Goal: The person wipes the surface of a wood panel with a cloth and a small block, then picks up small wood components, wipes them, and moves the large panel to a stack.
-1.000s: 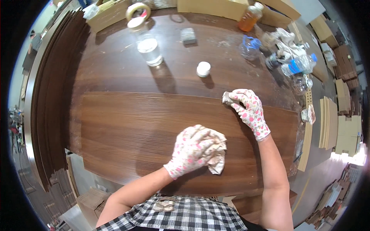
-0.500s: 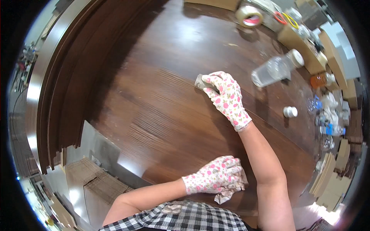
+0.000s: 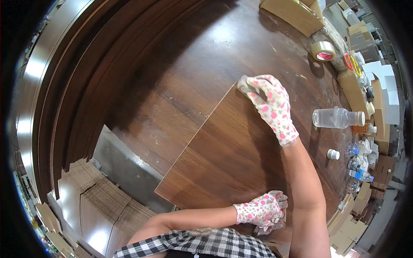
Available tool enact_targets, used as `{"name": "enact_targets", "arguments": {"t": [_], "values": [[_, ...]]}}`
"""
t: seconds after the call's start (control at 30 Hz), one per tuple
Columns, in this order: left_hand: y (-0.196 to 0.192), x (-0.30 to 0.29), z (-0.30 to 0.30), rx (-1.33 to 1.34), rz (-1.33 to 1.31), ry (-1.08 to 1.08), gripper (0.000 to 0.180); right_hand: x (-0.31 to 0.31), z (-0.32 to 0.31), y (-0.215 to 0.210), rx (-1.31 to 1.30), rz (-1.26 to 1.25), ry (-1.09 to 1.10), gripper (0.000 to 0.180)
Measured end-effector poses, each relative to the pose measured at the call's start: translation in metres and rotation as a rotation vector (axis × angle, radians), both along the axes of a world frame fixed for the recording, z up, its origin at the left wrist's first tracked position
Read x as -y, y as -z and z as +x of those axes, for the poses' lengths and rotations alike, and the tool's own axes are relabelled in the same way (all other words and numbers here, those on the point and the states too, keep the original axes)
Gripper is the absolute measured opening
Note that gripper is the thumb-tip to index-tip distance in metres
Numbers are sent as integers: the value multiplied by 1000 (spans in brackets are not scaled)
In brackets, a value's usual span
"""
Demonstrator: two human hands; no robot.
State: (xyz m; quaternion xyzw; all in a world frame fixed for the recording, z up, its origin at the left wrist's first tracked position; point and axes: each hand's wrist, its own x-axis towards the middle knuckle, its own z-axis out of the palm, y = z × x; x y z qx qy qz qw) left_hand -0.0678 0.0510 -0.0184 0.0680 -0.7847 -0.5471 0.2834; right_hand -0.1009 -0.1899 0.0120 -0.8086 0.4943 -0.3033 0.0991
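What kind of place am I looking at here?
Probably a wood panel workshop or packing area. Dark panels are stacked beside the big wooden table, flattened cardboard is piled below it, and a tape roll sits near cardboard boxes.

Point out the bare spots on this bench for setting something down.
Free: dark wooden tabletop between the stacked dark panels and the brown wood-grain board; also the board's middle, between the flower-print gloved right hand and left hand. Crowded: right edge, around the clear plastic bottle, tape roll, cardboard boxes.
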Motion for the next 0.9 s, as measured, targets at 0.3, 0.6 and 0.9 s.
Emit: {"name": "enact_targets", "arguments": {"t": [0.3,0.6,0.9], "values": [[34,-10,-8,-112,-58,11,27,6,35,-18,-119,-53,-128,22],[-12,10,21,160,51,161,34,4,55,-6,477,183,-57,20],[-43,38,34,316,63,287,15,1,36,-19,-46,-90,19,19]]}}
